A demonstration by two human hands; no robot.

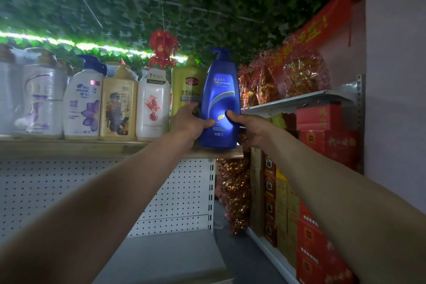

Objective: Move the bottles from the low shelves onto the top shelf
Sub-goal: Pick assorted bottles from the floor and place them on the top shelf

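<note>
Step in hand: placing a bottle at the right end of the top shelf (69,147); judged to be the set-down stage of one transfer.
Blue bottle (220,99): upright, pump head on top, base at the front edge of the top shelf near its right corner. Whether the base bears fully on the board cannot be told.
Left hand (190,122): fingers curled round the left side of the blue bottle, thumb on its front face; it grips the bottle.
Right hand (247,127): thumb pressed on the front face, fingers wrapped behind the right side; it grips the bottle as well.
Neighbouring stock: yellow-green bottle (186,90) stands just beside the blue bottle on its left, with the left hand's fingers between the two; further left stand a white bottle with red flower (153,106), a cream bottle (118,104) and a white bottle with purple flower (83,104), all in one row.
Right surroundings: red boxes (322,117) and foil-wrapped goods on an adjoining rack, apart from the top shelf.
Next move, requirement: push the bottle back from the edge, in line with the row, before release.
Risk: the base sits close to the shelf corner; early release may let it tip forward.
Remaining work: lower shelves are not shown well enough to count bottles.
</note>
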